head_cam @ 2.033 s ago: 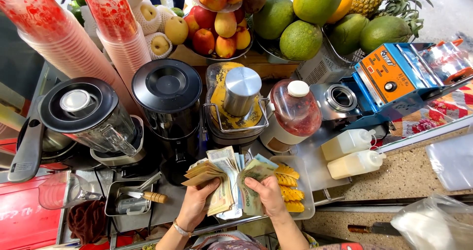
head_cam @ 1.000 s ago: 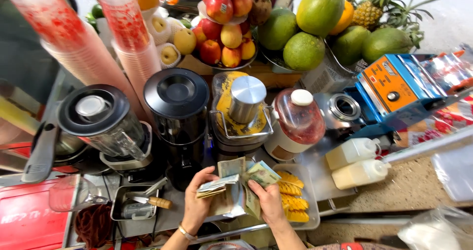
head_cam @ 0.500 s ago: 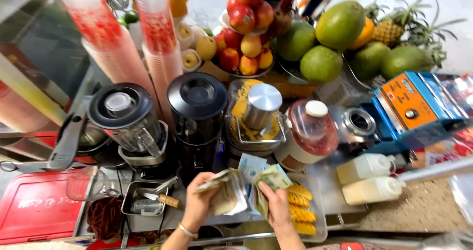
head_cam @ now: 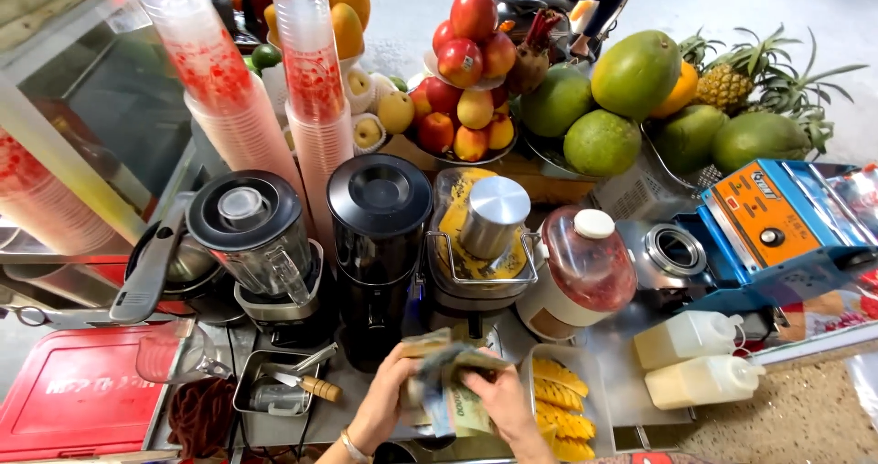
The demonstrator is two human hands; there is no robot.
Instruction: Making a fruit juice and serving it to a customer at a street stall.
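Banknotes (head_cam: pixel 445 386) (a folded wad) sit clamped between both hands. Left hand (head_cam: pixel 389 400) and right hand (head_cam: pixel 498 400) have fingers curled tight around them, above the counter (head_cam: pixel 631 386).

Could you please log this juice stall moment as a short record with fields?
Left hand: left hand holds the wad of banknotes
Right hand: right hand grips the same wad from the other side
Right of hands: tray of yellow fruit slices
Behind hands: black blender, clear blender, juicer with steel lid
Far side: fruit pile, stacked plastic cups
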